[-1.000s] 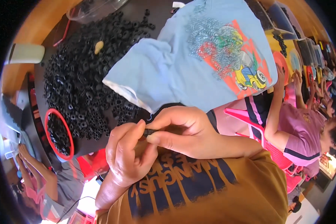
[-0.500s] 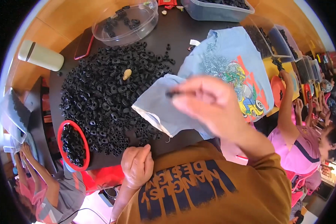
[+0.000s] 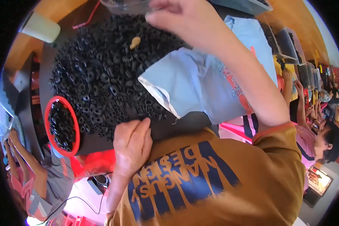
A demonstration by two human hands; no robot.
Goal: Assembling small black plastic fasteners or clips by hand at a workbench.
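Observation:
My right hand [image 3: 179, 17] reaches to the far side of the table, by the rim of a clear round plastic container [image 3: 130, 9]. Its thumb and finger stand apart, and no piece shows between them. My left hand [image 3: 132, 141] rests at the near table edge with curled fingers; whatever they may hold is hidden. Beyond it spreads a big heap of small black plastic pieces [image 3: 101, 75], with a peanut [image 3: 135, 42] lying on top. A light blue printed T-shirt [image 3: 180, 79] lies right of the heap, partly under my right forearm.
A red-rimmed oval basket [image 3: 78, 132] full of black pieces sits at the table's left edge. Further off are a pale cylindrical flask [image 3: 43, 28] and a red-edged flat object [image 3: 87, 19]. Plastic bins [image 3: 286, 43] and people working [image 3: 309, 139] line the right side.
My right hand has moved from above the T-shirt, where it pinched a small black piece, up to the round container; the piece no longer shows. My left hand stays at the table edge.

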